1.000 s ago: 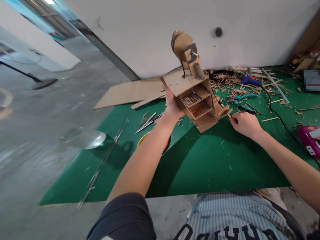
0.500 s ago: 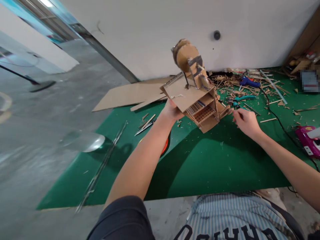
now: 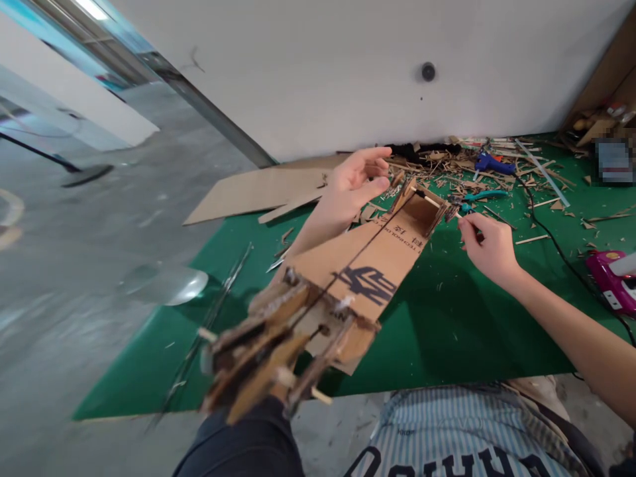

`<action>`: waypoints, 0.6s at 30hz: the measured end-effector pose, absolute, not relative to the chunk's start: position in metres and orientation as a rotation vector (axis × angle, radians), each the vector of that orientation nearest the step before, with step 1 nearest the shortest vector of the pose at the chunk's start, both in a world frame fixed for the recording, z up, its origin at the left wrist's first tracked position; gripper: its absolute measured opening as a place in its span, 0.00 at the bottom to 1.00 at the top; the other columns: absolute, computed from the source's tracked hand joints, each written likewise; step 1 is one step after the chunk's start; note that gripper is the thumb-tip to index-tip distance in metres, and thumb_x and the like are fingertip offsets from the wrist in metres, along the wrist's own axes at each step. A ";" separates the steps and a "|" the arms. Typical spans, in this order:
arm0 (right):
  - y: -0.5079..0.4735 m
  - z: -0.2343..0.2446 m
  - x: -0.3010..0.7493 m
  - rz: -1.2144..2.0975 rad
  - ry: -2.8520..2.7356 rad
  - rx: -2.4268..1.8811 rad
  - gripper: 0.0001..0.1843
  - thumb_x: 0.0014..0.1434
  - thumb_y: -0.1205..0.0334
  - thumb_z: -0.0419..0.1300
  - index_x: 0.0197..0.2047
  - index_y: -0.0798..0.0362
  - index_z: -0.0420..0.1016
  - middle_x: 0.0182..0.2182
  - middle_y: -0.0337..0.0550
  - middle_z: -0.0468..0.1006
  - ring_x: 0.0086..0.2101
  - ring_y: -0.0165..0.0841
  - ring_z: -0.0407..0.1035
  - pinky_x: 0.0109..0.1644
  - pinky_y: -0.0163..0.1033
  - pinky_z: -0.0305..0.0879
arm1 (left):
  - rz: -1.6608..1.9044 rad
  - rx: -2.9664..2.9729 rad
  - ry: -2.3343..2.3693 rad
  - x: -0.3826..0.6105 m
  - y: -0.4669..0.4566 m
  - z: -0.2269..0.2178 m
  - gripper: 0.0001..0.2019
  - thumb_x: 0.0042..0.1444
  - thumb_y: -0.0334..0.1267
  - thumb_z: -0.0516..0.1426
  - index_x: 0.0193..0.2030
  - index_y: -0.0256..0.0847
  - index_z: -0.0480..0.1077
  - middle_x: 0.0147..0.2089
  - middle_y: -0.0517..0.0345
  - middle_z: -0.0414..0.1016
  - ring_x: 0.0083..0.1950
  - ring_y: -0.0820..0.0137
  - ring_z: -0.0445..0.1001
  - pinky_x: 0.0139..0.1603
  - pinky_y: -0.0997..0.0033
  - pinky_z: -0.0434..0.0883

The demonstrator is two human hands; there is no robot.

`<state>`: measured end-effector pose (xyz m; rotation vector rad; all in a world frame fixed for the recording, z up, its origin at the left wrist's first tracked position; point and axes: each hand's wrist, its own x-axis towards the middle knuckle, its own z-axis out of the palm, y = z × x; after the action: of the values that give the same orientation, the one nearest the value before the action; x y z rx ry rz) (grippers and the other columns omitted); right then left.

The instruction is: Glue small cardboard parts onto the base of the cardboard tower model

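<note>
A cardboard model [image 3: 348,278] hangs tilted above the table, its wheel end [image 3: 268,351] swung down toward me and blurred. A dark cord [image 3: 342,268] runs along its printed face to a wooden rod at the far end. My left hand [image 3: 355,182] is open beside that far end, fingers apart and curved, nothing between them; the model covers part of the left forearm. At the model's far right corner, my right hand [image 3: 489,248] pinches a short wooden stick [image 3: 458,215] attached to the side. The fingertips partly hide the stick.
Cardboard scraps [image 3: 447,159] lie along the wall with a blue glue gun [image 3: 494,163] and teal-handled pliers [image 3: 484,195]. Cardboard sheets [image 3: 258,189] lie at the back left. A magenta device [image 3: 613,278] sits at right, a clear dome [image 3: 183,285] at the left edge.
The model has tipped over, its wheel end coming down toward me and left. My left hand has come off its side and opened. My right hand has stayed nearly in place.
</note>
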<state>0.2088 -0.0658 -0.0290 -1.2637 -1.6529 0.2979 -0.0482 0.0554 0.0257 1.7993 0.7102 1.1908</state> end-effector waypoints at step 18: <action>-0.068 -0.024 0.209 0.253 -1.694 -1.256 0.17 0.68 0.57 0.51 0.27 0.50 0.65 0.20 0.37 0.67 0.22 0.28 0.65 0.27 0.35 0.55 | 1.305 2.099 1.449 -0.070 0.086 0.004 0.09 0.64 0.40 0.59 0.38 0.41 0.79 0.38 0.55 0.82 0.42 0.65 0.78 0.51 0.62 0.74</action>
<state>0.2087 -0.0680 -0.0238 -1.2559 -1.6941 0.2525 -0.0699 0.0857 0.0039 2.0991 1.4485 1.3052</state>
